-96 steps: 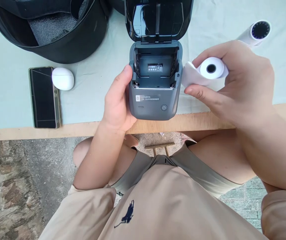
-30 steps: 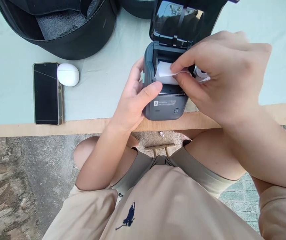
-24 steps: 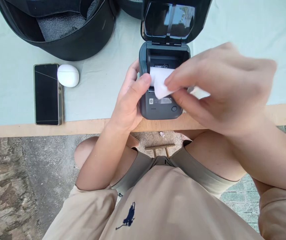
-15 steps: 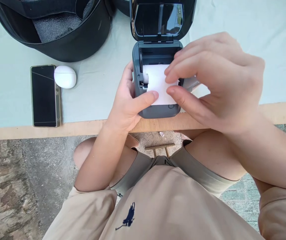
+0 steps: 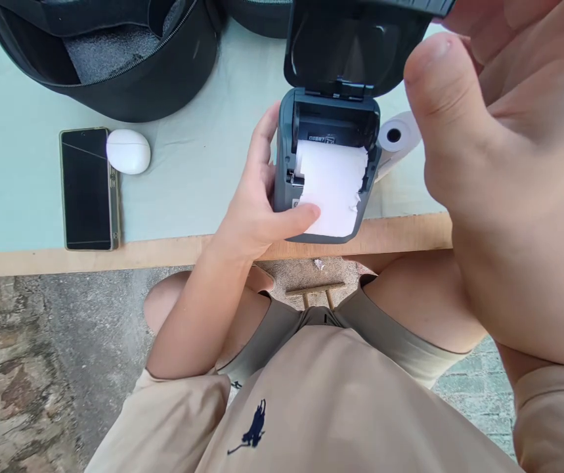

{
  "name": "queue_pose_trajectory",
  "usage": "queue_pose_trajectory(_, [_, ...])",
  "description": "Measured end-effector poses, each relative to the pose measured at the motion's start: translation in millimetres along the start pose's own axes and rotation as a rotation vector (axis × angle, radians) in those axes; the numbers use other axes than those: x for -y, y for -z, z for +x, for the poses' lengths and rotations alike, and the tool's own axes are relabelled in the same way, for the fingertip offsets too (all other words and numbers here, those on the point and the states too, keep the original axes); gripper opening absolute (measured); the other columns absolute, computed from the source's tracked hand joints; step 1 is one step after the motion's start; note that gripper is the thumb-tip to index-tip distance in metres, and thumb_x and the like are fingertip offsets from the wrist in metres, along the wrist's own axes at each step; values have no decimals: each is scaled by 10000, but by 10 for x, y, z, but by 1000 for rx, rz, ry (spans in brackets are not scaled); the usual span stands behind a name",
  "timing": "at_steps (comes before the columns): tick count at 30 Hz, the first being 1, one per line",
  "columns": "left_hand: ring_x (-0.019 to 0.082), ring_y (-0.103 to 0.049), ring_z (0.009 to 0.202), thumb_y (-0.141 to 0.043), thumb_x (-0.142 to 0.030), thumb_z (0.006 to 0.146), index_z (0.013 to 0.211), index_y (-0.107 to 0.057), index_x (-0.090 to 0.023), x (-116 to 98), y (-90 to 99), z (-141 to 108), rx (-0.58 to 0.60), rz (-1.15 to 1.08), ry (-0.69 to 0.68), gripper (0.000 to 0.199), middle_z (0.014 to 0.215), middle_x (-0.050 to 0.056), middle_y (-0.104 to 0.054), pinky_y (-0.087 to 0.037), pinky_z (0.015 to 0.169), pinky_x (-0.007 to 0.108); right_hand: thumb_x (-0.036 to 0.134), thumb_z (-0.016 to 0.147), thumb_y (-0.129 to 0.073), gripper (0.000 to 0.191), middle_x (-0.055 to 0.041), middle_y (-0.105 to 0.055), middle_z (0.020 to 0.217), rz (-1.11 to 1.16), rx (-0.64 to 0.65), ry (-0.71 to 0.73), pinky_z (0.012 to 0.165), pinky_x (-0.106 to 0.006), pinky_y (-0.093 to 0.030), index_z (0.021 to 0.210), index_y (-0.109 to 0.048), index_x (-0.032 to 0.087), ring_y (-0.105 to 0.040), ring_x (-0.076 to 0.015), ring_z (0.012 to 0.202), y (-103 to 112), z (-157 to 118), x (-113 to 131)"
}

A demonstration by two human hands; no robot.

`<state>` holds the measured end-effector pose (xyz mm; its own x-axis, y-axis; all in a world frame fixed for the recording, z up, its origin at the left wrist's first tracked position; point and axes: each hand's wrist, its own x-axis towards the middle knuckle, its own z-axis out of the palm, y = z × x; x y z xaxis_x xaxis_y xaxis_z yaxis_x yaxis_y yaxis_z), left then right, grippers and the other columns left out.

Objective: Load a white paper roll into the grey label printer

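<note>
A dark grey portable printer [image 5: 289, 128] is gripped along its left side by my left hand [image 5: 257, 200]. Its black lid [image 5: 355, 49] is raised. A roll of white paper [image 5: 333, 174] sits in the compartment, its ragged end drawn over the front edge under my left thumb. My right hand [image 5: 513, 131] is at the lid's right corner, close to the camera, thumb stretched away from the fingers. Those fingertips reach the lid's edge or pass behind it; the frame's top edge cuts part of them off. Another white paper roll [image 5: 402, 135] lies just right of the printer.
On the left a phone [image 5: 86, 190] lies with a white oval case [image 5: 129, 152] against its right edge. A black zippered case [image 5: 173, 79] stands open behind them, a second dark case [image 5: 259, 18] beside it. The wooden table edge [image 5: 178, 251] runs in front of my lap.
My right hand has left the paper and risen to the lid's corner. The printer has shifted slightly right and tilted, and the second paper roll now shows beside it.
</note>
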<state>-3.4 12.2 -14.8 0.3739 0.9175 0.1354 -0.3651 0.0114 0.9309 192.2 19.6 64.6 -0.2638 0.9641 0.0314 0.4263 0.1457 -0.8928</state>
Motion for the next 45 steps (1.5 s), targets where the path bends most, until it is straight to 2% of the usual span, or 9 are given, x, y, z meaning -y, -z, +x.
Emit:
queue_pose_trajectory(4, [294, -618, 1117, -808, -280, 509, 1375, -282, -229, 60, 33, 33, -79, -6, 46, 1014, 1234, 97, -578, -549, 862, 359, 392, 886, -497, 264, 32, -555, 1175, -114, -144, 293, 1105, -379, -402, 1098, -567, 251, -528, -210, 1175, -6, -18, -9])
queue_pose_trajectory(7, [287, -623, 1118, -793, -242, 532, 1366, -273, -237, 15, 5, 27, -93, -54, 63, 983, 1161, 77, -610, -558, 843, 343, 327, 886, -506, 164, -3, -644, 984, -388, -101, 569, 929, -391, -500, 946, -619, 224, -593, -189, 995, 5, -11, -40])
queue_pose_trajectory(11, [243, -655, 1040, -757, -283, 648, 1331, -313, -282, -100, -62, -8, -24, -132, 94, 814, 1098, 36, -625, -554, 761, 307, 372, 911, -484, 281, -64, -613, 1124, -458, -96, 532, 1002, -362, -476, 1052, -608, 162, -557, -191, 1153, -10, -4, -28])
queue_pose_trajectory(16, [170, -651, 799, -694, -457, 740, 1158, -492, -245, -204, -169, -39, -59, -173, 149, 510, 909, 23, -589, -467, 596, 244, 428, 908, -491, 325, -67, -582, 1151, -411, 74, 498, 970, -368, -486, 1110, -495, 172, -532, -203, 1248, -51, -35, 59])
queue_pose_trajectory(24, [166, -647, 803, -731, -335, 734, 1114, -570, -258, -220, -244, -30, -155, -195, 126, 419, 955, 35, -647, -456, 561, 216, 339, 874, -541, 263, -38, -575, 1166, -486, 123, 427, 995, -345, -465, 1099, -464, 227, -482, -201, 1307, -89, -42, 109])
queue_pose_trajectory(29, [226, -640, 1084, -567, -423, 867, 1078, -594, -255, -263, -251, -23, -169, -237, 175, 271, 969, 40, -671, -549, 840, 303, 355, 921, -455, 365, -125, -533, 1291, -511, 33, 559, 1045, -348, -446, 1193, -506, 117, -485, -188, 1280, -67, -9, 32])
queue_pose_trajectory(33, [227, -552, 1247, -250, -463, 978, 1064, -647, -196, -251, -240, -10, -265, -188, 232, 486, 1014, 58, -677, -498, 1012, 368, 347, 933, -411, 386, -69, -557, 1282, -481, -9, 529, 1055, -341, -449, 1266, -470, 161, -524, -164, 1229, -41, -11, -13])
queue_pose_trajectory(41, [214, -569, 1224, -428, -450, 943, 933, -667, -214, -191, -188, -2, -401, -116, 187, 336, 969, 43, -695, -496, 990, 296, 452, 908, -477, 502, -67, -510, 1344, -529, 79, 471, 1060, -326, -432, 1318, -397, 173, -493, -174, 1258, -59, -35, 48])
queue_pose_trajectory(45, [204, -588, 1206, -446, -432, 942, 942, -660, -205, -170, -165, 14, -394, -158, 181, 313, 902, 24, -684, -508, 978, 314, 444, 906, -471, 469, -46, -519, 1334, -574, 11, 458, 1038, -312, -446, 1285, -411, 173, -504, -165, 1242, -52, -41, 110])
